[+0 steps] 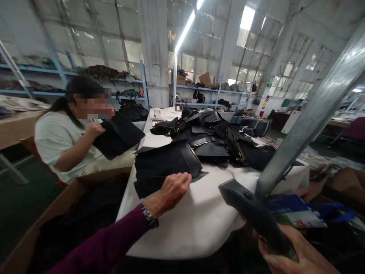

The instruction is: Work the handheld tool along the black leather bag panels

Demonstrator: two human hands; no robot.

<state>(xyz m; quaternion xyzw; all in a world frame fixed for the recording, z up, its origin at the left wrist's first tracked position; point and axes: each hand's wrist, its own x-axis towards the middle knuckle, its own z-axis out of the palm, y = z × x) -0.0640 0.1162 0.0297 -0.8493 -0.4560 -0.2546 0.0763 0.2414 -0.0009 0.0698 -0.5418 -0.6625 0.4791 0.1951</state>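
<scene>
My left hand (174,191), in a purple sleeve with a patterned band at the wrist, is closed at the near corner of a black bag piece (162,161). This piece lies flat on the white-covered table (196,220) and has a gold zipper along one edge. What exactly the fingertips pinch is partly hidden. At the lower right, my right hand (291,247) is wrapped around the handle of a black handheld tool (251,213) with a wide, blunt head. The tool is held in the air beside the table edge, apart from the bag piece.
A pile of similar black pieces (211,133) covers the table's far part. A co-worker (68,140) sits at left, holding a black panel (119,135). A slanted metal post (308,110) rises at right, near a blue-and-white bag (293,211). An open cardboard box (48,213) stands at lower left.
</scene>
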